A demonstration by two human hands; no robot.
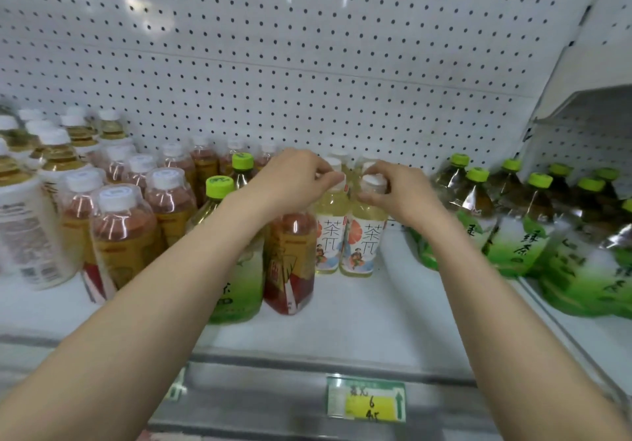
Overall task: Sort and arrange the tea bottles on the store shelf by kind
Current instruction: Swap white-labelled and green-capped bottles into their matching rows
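Note:
Two pale yellow tea bottles stand side by side at mid-shelf. My left hand [290,180] grips the cap of the left pale bottle [330,239]. My right hand [396,194] grips the white cap of the right pale bottle [362,245]. More pale bottles stand behind them, mostly hidden. A red tea bottle [290,269] stands just left, under my left wrist. Beside it, two green-capped green tea bottles [236,283] sit among the red ones. At right, a group of green tea bottles [513,235] stands.
Rows of red tea bottles [126,235] with white caps fill the left. Golden tea bottles [58,156] and a white-labelled bottle [30,235] stand far left. The white shelf [359,314] has a front rail with a price tag [366,399]. Pegboard backs the shelf.

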